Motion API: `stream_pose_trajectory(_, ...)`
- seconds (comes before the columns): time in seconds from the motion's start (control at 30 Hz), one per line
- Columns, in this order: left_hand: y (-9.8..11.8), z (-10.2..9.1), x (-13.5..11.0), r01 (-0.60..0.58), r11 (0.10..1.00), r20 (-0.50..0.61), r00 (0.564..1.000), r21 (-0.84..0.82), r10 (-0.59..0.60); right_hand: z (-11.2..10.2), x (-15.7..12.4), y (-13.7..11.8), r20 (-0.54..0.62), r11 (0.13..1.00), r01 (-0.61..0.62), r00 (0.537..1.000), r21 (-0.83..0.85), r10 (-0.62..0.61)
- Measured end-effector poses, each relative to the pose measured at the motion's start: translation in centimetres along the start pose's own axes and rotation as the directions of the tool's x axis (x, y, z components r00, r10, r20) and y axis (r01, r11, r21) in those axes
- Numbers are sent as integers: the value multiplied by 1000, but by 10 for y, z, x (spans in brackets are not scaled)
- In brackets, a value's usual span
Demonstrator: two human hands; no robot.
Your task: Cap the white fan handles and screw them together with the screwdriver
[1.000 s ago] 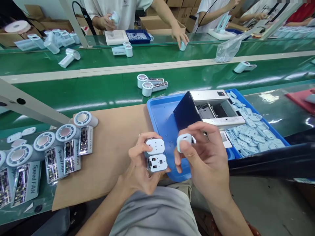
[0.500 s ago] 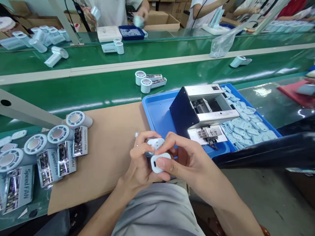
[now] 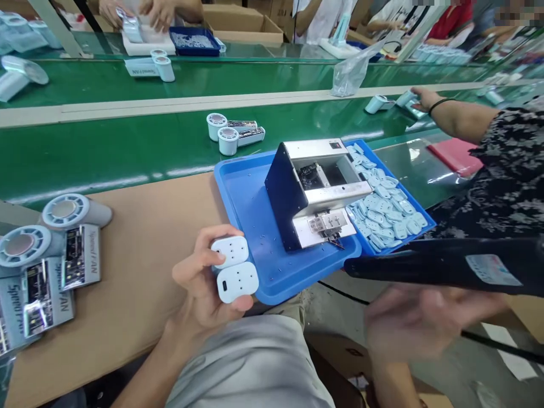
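Note:
My left hand is closed around two handheld fans, with their end caps facing up at me. The upper light-blue cap has small screw holes; the lower cap also has a dark slot. Fingers and thumb cover the fans' bodies. My right hand is smeared by motion, just below a black cylindrical tool that looks like an electric screwdriver. Whether it touches the tool, I cannot tell. A boxy metal screw feeder stands in a blue tray beyond my hands.
Several opened fans lie on the left of the cardboard sheet. Loose caps fill another blue tray. Two fans sit on the green conveyor. A co-worker's arm reaches over it from the right.
My right hand has left the lower cap and moved right, to the black tool. The left hand still holds both fans, now tilted with caps in full view. A co-worker's arm has appeared.

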State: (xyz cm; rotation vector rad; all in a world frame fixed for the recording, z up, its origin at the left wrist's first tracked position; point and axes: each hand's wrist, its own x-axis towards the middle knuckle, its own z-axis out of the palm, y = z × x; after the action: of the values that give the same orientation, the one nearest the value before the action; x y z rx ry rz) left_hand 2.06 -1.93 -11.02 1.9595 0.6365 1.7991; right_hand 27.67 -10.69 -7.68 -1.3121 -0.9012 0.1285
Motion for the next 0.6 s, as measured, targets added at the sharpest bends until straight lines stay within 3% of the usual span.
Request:
stream_pose_trajectory(0.03,0,1,0,2,1000,3,1000,-7,-2,-9,10,3,182,988,-139,975,65,125)
stream_pose_trajectory(0.07,-1,1,0,6,1000,14,1000,-11,-5,-16,15,5,321,963,-256,922,82,218)
stream_pose_trajectory(0.1,-1,1,0,10,1000,27,1000,-8,-10,-21,18,7,408,947,-314,876,73,259)
stream_pose_trajectory(0.13,-1,1,0,12,1000,36,999,-1,-12,-23,17,9,444,946,-315,860,77,251)
stream_pose_trajectory(0.23,-2,0,-2,27,999,42,999,36,-29,-15,7,5,334,957,-198,935,210,120)
stream_pose_trajectory(0.3,-1,-1,-5,47,998,35,998,43,-49,-3,5,-5,227,943,-186,966,275,125)
stream_pose_trajectory(0.4,-1,-1,-8,78,996,41,996,33,-79,18,17,-27,147,963,-128,985,236,95)
stream_pose_trajectory(0.5,0,-1,-9,96,995,58,994,25,-97,43,41,-47,138,987,68,986,147,-89)
stream_pose_trajectory(0.6,0,0,-9,95,995,45,994,35,-96,69,62,-51,102,967,236,964,95,-245)
